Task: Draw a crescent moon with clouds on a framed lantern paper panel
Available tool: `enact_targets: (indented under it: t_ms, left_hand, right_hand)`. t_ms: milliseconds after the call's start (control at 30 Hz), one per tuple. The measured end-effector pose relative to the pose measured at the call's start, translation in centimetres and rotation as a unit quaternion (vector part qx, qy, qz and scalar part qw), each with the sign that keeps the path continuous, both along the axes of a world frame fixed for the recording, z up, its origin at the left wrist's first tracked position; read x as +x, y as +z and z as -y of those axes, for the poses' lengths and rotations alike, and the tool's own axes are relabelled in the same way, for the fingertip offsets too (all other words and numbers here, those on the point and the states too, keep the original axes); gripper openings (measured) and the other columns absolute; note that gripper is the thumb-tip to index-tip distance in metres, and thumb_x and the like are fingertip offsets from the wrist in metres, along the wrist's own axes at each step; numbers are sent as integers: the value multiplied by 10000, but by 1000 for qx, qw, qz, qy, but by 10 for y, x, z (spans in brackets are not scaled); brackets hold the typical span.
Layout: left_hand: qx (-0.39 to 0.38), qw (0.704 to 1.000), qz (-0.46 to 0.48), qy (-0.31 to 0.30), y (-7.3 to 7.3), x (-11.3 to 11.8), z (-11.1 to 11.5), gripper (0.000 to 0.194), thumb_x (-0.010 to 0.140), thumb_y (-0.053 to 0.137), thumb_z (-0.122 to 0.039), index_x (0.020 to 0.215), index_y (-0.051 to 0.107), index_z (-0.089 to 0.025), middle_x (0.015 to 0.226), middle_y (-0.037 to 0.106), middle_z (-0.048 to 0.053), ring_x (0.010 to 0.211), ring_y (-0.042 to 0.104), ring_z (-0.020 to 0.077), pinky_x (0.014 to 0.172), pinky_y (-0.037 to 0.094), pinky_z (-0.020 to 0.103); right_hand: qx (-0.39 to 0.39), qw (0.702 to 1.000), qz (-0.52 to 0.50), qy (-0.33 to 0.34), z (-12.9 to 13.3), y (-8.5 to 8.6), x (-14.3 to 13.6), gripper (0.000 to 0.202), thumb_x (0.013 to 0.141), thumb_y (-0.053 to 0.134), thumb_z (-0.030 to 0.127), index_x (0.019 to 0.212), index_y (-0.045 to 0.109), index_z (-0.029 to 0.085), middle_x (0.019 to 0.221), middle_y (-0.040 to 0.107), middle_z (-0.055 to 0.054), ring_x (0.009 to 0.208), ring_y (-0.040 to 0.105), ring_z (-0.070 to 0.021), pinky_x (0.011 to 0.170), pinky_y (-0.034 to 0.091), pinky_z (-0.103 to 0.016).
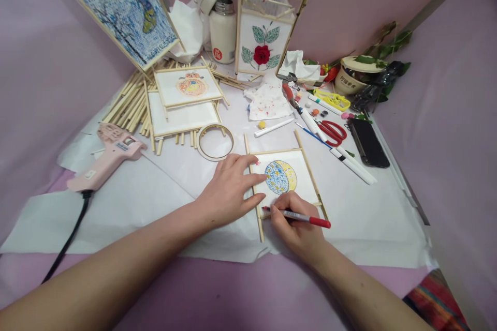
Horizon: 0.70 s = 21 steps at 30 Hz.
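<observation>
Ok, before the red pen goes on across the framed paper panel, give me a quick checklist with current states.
1. Right hand grips the red marker pen: ok.
2. Pen tip meets the panel's lower left corner: cannot tell, fingers hide it.
3. Left hand lies flat on the small wooden-stick framed paper panel, steadying it: ok.
4. Blue and yellow round drawing uncovered by either hand: ok.
5. Pink glue gun lies apart from both hands: ok.
</observation>
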<state>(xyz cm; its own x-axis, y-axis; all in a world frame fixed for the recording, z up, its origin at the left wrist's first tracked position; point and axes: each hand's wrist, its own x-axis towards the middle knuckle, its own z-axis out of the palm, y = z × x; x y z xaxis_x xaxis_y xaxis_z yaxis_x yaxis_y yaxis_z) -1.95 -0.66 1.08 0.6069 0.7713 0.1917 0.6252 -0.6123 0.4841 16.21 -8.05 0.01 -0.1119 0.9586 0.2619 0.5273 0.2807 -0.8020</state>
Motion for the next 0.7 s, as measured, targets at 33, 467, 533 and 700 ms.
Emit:
enact_targets:
  t_ms: [33,467,533,700]
  left_hand:
    - [-1,1000,-2,0,0,0,0,303,824,673,-342,1123,682,-297,1323,486,69,1180,396,307,1006,352,521]
    - [-1,1000,-5,3,0,0,0,305,822,677,-343,1125,686,-301,1326,483,65,1179,394,311,999,362,524]
    - [-1,1000,-6,2,0,1,0,308,819,680,-342,1124,686,-298,1324,484,68,1176,394,314,996,364,527]
    - [0,1000,-7,-2,0,0,0,310,822,680,-343,1127,685,-290,1326,484,74,1181,390,315,996,363,526]
  right_hand:
    - [2,1000,-1,-1,0,0,0,176,851,523,177,696,446,213,621,544,19,534,473,-109,519,366,-258]
    - [-18,1000,-8,-4,0,-1,1,201,849,513,184,680,410,218,604,489,32,530,434,-106,520,362,-258]
    - [-17,1000,-8,-7,0,-1,1,207,846,512,183,675,401,220,599,479,35,525,426,-104,515,356,-257]
    - [-21,1000,-16,-12,0,0,2,222,840,502,170,671,368,224,583,450,45,515,401,-102,506,333,-254]
